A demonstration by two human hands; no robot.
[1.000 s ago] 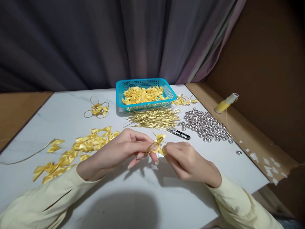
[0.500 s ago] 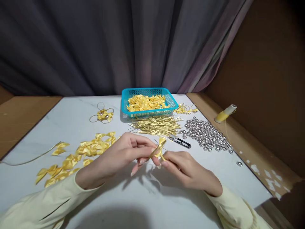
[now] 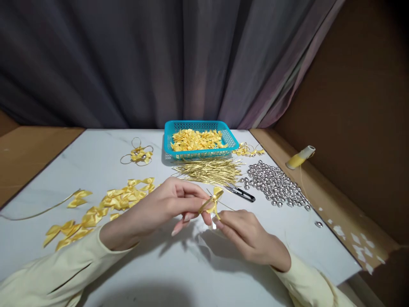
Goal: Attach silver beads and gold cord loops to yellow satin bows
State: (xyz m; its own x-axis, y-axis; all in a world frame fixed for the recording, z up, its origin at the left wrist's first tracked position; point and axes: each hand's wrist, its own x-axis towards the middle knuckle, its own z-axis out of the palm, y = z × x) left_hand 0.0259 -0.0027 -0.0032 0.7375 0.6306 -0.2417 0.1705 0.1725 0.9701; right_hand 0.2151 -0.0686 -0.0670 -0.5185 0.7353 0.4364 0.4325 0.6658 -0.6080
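My left hand (image 3: 166, 204) pinches a small yellow ribbon bow (image 3: 213, 201) with a gold loop, held just above the white table (image 3: 96, 170). My right hand (image 3: 247, 234) sits just below and right of the bow, fingertips closed on a thin thread or wire end coming from it. Both wrists wear pale yellow sleeves. Small black snips (image 3: 241, 193) lie just beyond the bow.
A teal basket (image 3: 231, 136) of yellow bows stands at the back centre, with a bundle of gold wires (image 3: 207, 168) in front. Silver bells (image 3: 275, 183) are heaped at right, loose yellow bows (image 3: 105, 202) at left, a thread spool (image 3: 300, 157) on the brown ledge.
My right hand has slid down and slightly right, away from the bow, drawing the thin strand with it. My left hand keeps the bow in place. The camera tilted down a little.
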